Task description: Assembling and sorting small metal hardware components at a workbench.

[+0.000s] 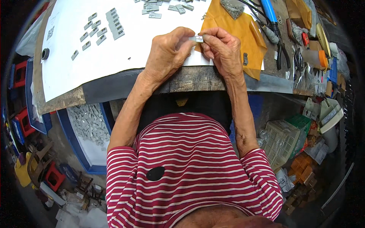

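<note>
Between my two hands, just above the table's near edge, is a small grey rectangular block with a dark mark on its face. My left hand pinches its left end between thumb and fingers. At the other end, my right hand has thumb and forefinger closed on it, with the other fingers curled. Similar grey blocks lie in a close row on the white sheet. Looser ones are spread to their left, and more lie beyond my hands. A yellow-brown paper lies under and beside my right hand.
On the paper sit a heap of tiny metal parts and a dark grey piece. Black-handled pliers and a blue tool lie farther right. A black ring is at far left. Below stands a blue tray of grey blocks.
</note>
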Demonstrator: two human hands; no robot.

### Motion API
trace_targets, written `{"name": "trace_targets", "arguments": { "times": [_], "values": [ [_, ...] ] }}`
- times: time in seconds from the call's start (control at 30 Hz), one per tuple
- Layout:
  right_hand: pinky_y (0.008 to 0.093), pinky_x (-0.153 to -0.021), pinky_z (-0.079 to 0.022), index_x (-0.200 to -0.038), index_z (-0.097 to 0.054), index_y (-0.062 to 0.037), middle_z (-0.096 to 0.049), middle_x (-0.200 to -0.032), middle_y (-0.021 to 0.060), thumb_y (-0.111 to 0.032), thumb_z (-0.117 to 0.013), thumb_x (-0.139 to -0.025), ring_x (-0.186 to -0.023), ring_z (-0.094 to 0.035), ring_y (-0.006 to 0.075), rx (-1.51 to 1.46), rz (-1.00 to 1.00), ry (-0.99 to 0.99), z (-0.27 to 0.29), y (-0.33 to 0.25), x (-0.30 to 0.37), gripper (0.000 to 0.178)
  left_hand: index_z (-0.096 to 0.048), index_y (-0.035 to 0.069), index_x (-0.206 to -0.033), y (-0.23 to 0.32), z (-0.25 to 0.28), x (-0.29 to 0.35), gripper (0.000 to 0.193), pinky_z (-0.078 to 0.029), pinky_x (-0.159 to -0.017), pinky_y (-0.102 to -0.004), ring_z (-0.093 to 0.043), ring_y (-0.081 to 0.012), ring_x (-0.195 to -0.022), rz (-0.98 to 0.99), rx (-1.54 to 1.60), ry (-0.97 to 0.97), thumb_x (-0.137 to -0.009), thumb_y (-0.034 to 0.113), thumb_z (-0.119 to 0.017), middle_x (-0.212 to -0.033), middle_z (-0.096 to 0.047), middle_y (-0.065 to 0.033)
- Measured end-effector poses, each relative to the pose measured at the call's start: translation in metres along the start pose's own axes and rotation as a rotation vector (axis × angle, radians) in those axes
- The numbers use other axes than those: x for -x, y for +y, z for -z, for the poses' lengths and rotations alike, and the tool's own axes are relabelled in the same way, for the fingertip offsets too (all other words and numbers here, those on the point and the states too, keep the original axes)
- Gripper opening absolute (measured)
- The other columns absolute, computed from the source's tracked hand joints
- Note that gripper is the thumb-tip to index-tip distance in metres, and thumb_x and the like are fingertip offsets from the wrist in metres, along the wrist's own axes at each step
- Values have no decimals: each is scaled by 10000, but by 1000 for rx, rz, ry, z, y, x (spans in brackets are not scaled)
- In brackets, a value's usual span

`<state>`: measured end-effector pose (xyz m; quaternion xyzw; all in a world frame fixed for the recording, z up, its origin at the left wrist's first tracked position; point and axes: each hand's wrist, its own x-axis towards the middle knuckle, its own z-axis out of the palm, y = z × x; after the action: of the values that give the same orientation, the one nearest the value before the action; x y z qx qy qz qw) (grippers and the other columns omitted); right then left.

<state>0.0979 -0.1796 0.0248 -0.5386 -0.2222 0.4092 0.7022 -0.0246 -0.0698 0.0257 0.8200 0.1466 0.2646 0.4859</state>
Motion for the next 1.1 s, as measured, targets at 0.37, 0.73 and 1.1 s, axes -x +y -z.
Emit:
{"name": "trace_targets", "arguments": {
  "times": [0.37,0.73,1.1],
  "values": [
    [171,-465,-391,-889,-589,54,-569,-646,46,-62,-555,-821,-501,-487,71,67,39,36,-9,4,0,139,-603,7,-943,-3,8,2,186,-477,-547,-237,-589,-128,-618,-123,-146,71,-771,69,-635,-759,-637,-84],
    [187,-504,-397,-930,-562,85,-576,-719,87,-55,-529,-848,-546,-494,91,22,36,25,-10,2,4,165,-626,16,-938,-10,85,43,171,-444,-519,-211,-557,-86,-601,154,-257,304,-789,99,-621,-706,-625,-49],
    [182,-490,-389,-930,-568,74,-580,-747,100,-46,-524,-849,-539,-480,79,12,39,13,-11,4,4,152,-634,-6,-848,-40,147,71,171,-449,-586,-275,-545,-146,-627,387,-503,496,-728,116,-639,-710,-589,-79]
  ]
}}
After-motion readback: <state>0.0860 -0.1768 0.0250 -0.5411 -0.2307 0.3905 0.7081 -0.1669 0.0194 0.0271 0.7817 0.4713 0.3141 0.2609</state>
